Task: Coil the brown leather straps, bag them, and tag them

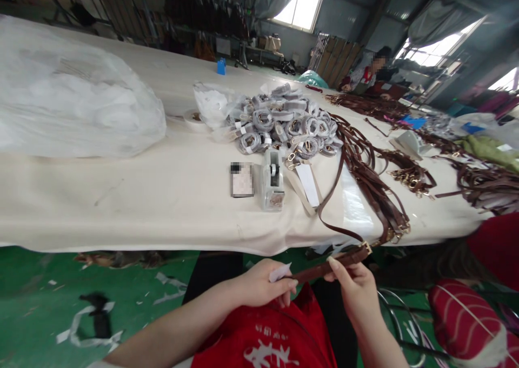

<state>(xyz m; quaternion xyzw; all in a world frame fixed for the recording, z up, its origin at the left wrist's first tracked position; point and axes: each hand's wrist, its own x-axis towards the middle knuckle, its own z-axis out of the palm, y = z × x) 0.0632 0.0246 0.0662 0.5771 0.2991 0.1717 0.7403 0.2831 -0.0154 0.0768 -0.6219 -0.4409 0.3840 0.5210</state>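
Observation:
A brown leather strap [312,273] with a gold buckle stretches between my two hands, just off the table's front edge. My left hand [265,284] is closed around one end, and a small white slip [279,272] pokes out at its fingers. Near the buckle, my right hand [352,281] pinches the strap between thumb and fingers. From there the strap loops back up onto the table towards a pile of brown straps [375,195] with gold clasps. A tape dispenser [273,181] stands beyond my hands.
Coiled straps in grey wrapping [287,122] are heaped mid-table. A large clear plastic bag [77,98] lies at left, and a pixelated rectangular object [242,180] sits by the dispenser. Another person [368,76] is at the far right. A striped red cushion [466,319] is beside me.

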